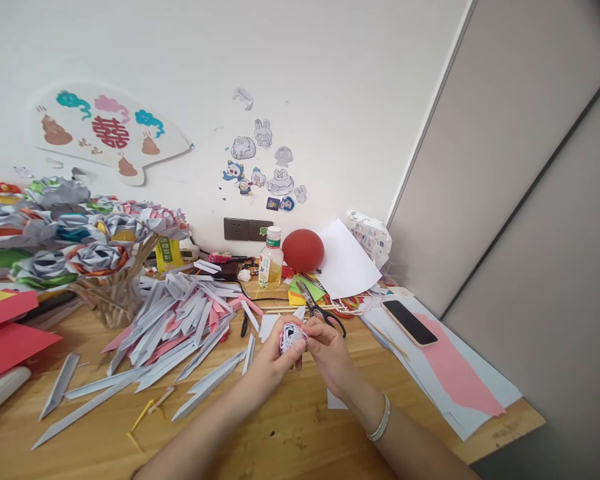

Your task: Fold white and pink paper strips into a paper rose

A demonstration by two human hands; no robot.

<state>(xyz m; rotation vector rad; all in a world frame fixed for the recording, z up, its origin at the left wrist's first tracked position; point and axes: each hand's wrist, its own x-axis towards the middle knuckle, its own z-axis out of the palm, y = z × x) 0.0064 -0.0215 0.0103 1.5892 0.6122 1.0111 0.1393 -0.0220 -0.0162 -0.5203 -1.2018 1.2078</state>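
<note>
Above the middle of the table, both hands are at a small white and pink paper flower [291, 338]. My left hand [276, 353] is wrapped round it from the left, thumb across its front. With thumb and fingers pinched together, my right hand [329, 353] grips the flower's right edge. Just behind the hands lie black-handled scissors [325, 313]. To the left spreads a heap of folded paper strips [180, 320], mostly white with some pink. Whatever is under the flower is hidden by my fingers.
Paper flowers [100, 257] stand in a clear container at the left. A drink bottle [271, 260] and a red balloon [303, 251] are near the wall. A phone [410, 323] lies on white and pink paper at the right. Red paper [15, 350] is at the left edge.
</note>
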